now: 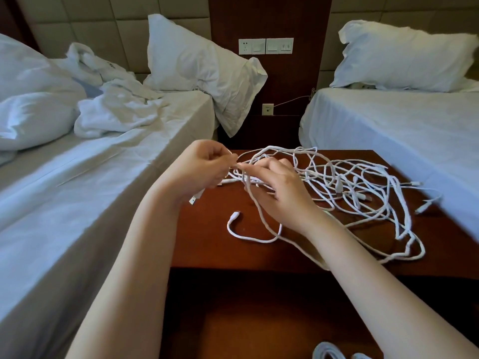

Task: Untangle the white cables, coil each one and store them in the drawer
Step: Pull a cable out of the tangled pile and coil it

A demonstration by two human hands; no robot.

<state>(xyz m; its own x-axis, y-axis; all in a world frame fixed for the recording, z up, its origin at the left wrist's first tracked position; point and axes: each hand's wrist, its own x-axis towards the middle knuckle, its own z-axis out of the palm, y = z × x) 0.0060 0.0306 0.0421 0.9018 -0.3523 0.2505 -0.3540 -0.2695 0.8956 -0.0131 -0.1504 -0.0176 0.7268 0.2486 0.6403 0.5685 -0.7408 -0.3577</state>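
- The left hand (204, 164) and right hand (280, 187) meet over the near-left part of the dark reddish-brown wooden nightstand (259, 255). Each pinches a strand of the thin white cables (363, 187), and a white plug (195, 199) dangles below the left hand.
- A hard pull on that strand could cinch the loops at right into a tighter knot, or drag the heap off the far-right edge.
- The heap sprawls across the nightstand's right half; no drawer shows.
- A rumpled white-sheeted bed (90, 190) lies left and a smoother white bed (388, 125) right, with a white wall switch panel (265, 45) far behind.
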